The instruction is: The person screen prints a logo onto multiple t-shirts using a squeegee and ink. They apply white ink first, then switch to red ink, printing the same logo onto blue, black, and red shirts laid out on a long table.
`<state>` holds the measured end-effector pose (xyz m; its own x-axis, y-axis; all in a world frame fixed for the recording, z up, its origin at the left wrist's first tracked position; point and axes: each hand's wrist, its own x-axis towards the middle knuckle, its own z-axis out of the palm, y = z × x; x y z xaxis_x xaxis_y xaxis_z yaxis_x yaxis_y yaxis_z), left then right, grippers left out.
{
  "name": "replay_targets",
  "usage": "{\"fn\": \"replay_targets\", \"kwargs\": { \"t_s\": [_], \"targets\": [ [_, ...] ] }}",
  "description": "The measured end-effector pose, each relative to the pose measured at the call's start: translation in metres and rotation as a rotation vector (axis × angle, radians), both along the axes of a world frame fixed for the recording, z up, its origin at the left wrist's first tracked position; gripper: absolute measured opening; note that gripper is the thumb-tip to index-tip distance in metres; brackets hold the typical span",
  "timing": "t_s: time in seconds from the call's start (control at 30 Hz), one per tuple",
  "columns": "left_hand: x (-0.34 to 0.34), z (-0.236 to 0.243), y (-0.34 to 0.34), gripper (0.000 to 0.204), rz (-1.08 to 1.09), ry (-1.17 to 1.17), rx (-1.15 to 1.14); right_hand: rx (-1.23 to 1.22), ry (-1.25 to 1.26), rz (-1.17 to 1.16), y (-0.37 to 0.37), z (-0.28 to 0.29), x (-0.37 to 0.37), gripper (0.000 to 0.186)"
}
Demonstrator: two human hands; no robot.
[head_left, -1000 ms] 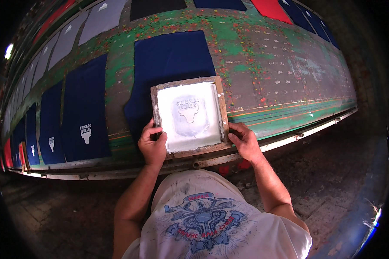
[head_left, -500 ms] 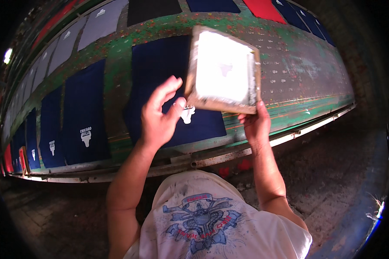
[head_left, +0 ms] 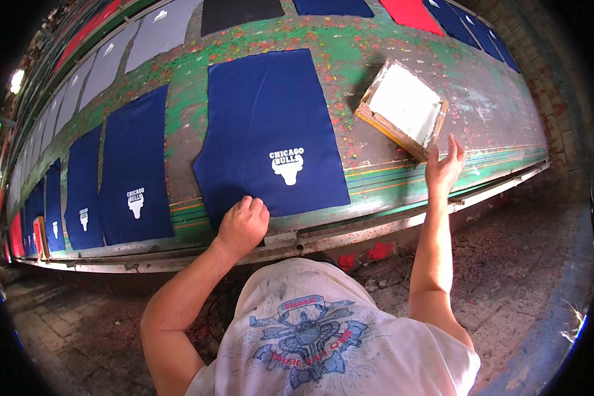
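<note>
A navy fabric panel (head_left: 264,119) lies flat on the long table before me, with a white bull's-head print (head_left: 287,168) near its near edge. My left hand (head_left: 243,226) is closed at the panel's near edge, fingers curled; whether it pinches the cloth is hidden. Right of the panel, a wooden screen-printing frame (head_left: 391,130) with white inside rests at an angle on the table. By its near right corner is my right hand (head_left: 446,165), fingers apart and not wrapped round the wood. I cannot tell if the thumb still touches the frame.
Several more printed navy panels (head_left: 135,165) lie in a row to the left. Grey panels (head_left: 158,33), a black panel (head_left: 241,14) and a red panel (head_left: 412,14) line the far side. A metal rail (head_left: 350,237) runs along the table's near edge.
The screen frame has come down from above the navy panel to the table on the right. My right hand has loosened from it. My left hand has moved nearer and closed.
</note>
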<state>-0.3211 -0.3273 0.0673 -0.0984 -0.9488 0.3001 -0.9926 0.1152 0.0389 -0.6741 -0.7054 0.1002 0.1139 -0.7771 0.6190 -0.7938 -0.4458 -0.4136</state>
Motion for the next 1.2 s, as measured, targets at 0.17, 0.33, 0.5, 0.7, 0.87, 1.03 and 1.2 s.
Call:
{"fn": "replay_targets", "kwargs": {
  "t_s": [0.17, 0.33, 0.5, 0.7, 0.87, 1.03, 1.2],
  "targets": [
    [0.008, -0.005, -0.02, 0.014, 0.14, 0.295, -0.064, 0.057, 0.199, 0.932, 0.122, -0.003, 0.062, 0.021],
    [0.015, -0.005, -0.027, 0.023, 0.156, 0.519, -0.221, 0.052, 0.493, 1.049, 0.177, -0.011, 0.123, 0.045],
    [0.021, 0.001, -0.012, 0.03, -0.019, 0.366, -0.083, -0.102, 0.643, 1.02, 0.165, -0.021, 0.135, 0.017],
    [0.015, 0.002, 0.004, 0.024, -0.007, 0.212, -0.023, -0.109, 0.621, 1.094, 0.16, -0.027, 0.127, 0.02],
    [0.014, 0.003, 0.005, 0.024, -0.031, 0.199, -0.026, -0.118, 0.604, 1.108, 0.161, -0.027, 0.123, 0.021],
    [0.014, 0.006, 0.007, 0.024, -0.038, 0.215, -0.024, -0.131, 0.6, 1.097, 0.163, -0.027, 0.122, 0.021],
    [0.011, 0.004, 0.009, 0.025, -0.047, 0.225, -0.011, -0.119, 0.591, 1.092, 0.163, -0.027, 0.12, 0.022]
  ]
}}
